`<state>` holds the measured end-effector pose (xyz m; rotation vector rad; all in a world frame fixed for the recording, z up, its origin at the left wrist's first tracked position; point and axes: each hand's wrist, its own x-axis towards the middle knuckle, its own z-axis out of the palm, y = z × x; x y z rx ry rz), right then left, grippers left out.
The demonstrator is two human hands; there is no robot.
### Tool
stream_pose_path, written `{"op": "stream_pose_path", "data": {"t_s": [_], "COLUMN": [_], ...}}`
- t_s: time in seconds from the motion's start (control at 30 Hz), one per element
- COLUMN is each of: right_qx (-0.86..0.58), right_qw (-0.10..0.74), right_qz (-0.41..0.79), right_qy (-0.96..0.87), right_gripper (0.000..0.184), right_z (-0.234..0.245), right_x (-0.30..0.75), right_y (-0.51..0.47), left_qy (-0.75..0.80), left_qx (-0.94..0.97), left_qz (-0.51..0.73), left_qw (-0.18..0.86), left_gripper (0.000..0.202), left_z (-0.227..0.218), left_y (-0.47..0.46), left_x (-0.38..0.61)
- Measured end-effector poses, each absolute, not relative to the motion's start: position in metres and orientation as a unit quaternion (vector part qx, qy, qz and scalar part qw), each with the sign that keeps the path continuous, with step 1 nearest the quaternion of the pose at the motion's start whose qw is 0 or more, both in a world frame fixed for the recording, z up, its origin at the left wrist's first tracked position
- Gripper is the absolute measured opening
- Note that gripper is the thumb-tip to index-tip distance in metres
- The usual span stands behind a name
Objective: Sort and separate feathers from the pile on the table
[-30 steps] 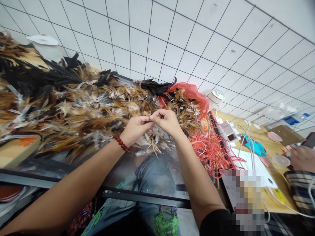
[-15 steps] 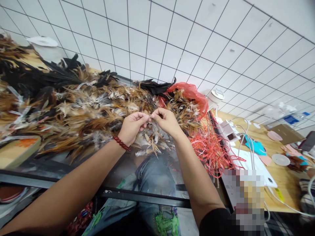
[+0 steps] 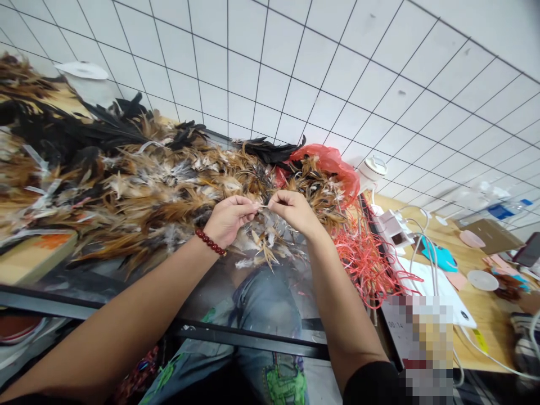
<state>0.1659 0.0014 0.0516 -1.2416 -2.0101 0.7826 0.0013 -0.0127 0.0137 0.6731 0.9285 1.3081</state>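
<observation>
My left hand point(image 3: 231, 220), with a dark red bead bracelet point(image 3: 210, 243) at the wrist, is closed in a pinch. My right hand point(image 3: 294, 210) pinches just to its right. Between the fingertips runs a short, thin, pale strand point(image 3: 264, 206); whether it is a feather quill or a thread I cannot tell. Under and behind both hands lies a broad heap of brown and cream feathers point(image 3: 160, 191). A few loose feather tips point(image 3: 265, 247) stick out just below the hands.
Black feathers point(image 3: 84, 126) lie at the back left, near a white spool point(image 3: 90, 81). To the right are a red plastic bag point(image 3: 331, 163), tangled red strips point(image 3: 358, 259), a lidded white cup point(image 3: 373, 169) and cables on a wooden table point(image 3: 447, 242). A dark table edge point(image 3: 253, 337) runs across my lap.
My right hand has shifted slightly right, away from the left fingertips. The gap between them has widened and the pale strand shows in it. The view has moved slightly.
</observation>
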Motion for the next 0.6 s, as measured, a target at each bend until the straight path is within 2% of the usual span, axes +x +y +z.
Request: {"op": "stream_pose_path", "data": {"t_s": [0.07, 0.1, 0.17, 0.23, 0.3, 0.37, 0.47, 0.6], "right_qx": [-0.496, -0.502, -0.480, -0.425, -0.391, -0.410, -0.454, -0.475], "right_qw": [0.286, 0.295, 0.350, 0.395, 0.382, 0.365, 0.344, 0.347], "right_qz": [0.266, 0.242, 0.208, 0.224, 0.275, 0.271, 0.226, 0.223], "right_qy": [-0.775, -0.776, -0.777, -0.783, -0.791, -0.791, -0.790, -0.778], "right_gripper": [0.011, 0.010, 0.009, 0.017, 0.025, 0.028, 0.026, 0.021], "right_z": [0.054, 0.054, 0.053, 0.050, 0.045, 0.041, 0.038, 0.039], "right_x": [0.169, 0.169, 0.167, 0.162, 0.156, 0.151, 0.146, 0.144], "right_y": [0.000, 0.000, -0.001, -0.001, 0.000, 0.000, 0.000, 0.000], "left_qy": [0.416, 0.416, 0.410, 0.405, 0.402, 0.403, 0.414, 0.433], "left_qx": [0.343, 0.375, 0.435, 0.477, 0.497, 0.506, 0.509, 0.519], "left_qz": [0.590, 0.597, 0.605, 0.601, 0.597, 0.612, 0.637, 0.650], "left_qw": [0.601, 0.574, 0.526, 0.498, 0.485, 0.454, 0.405, 0.347], "left_gripper": [0.026, 0.027, 0.027, 0.027, 0.026, 0.024, 0.022, 0.019], "left_z": [0.014, 0.014, 0.014, 0.014, 0.014, 0.013, 0.014, 0.015], "left_y": [-0.014, -0.015, -0.017, -0.018, -0.019, -0.019, -0.021, -0.024], "left_x": [0.003, 0.004, 0.006, 0.007, 0.007, 0.008, 0.008, 0.008]}}
